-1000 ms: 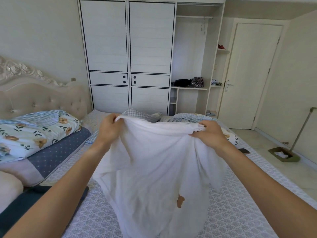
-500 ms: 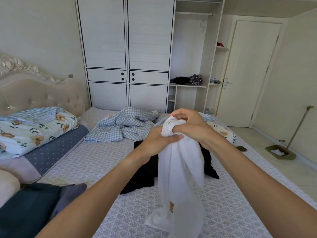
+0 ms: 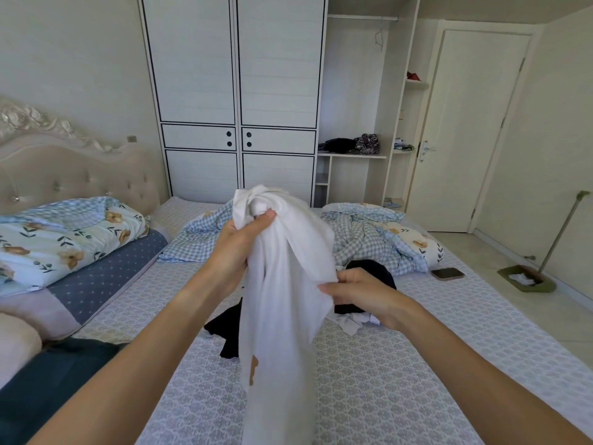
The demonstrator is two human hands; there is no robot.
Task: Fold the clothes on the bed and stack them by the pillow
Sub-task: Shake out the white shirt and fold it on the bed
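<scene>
White garment (image 3: 285, 284) hangs bunched from left hand (image 3: 237, 248) grip; right hand (image 3: 362, 297) pinches its lower edge.

We see a white garment (image 3: 285, 284) hanging bunched and lengthwise above the bed (image 3: 401, 380), a small orange-brown print near its lower part. A black garment (image 3: 372, 274) lies crumpled on the bed behind it. A floral pillow (image 3: 57, 239) rests by the headboard on the left.

One white garment (image 3: 282, 284), one black garment (image 3: 372, 271), one phone (image 3: 447, 273), two hands
</scene>
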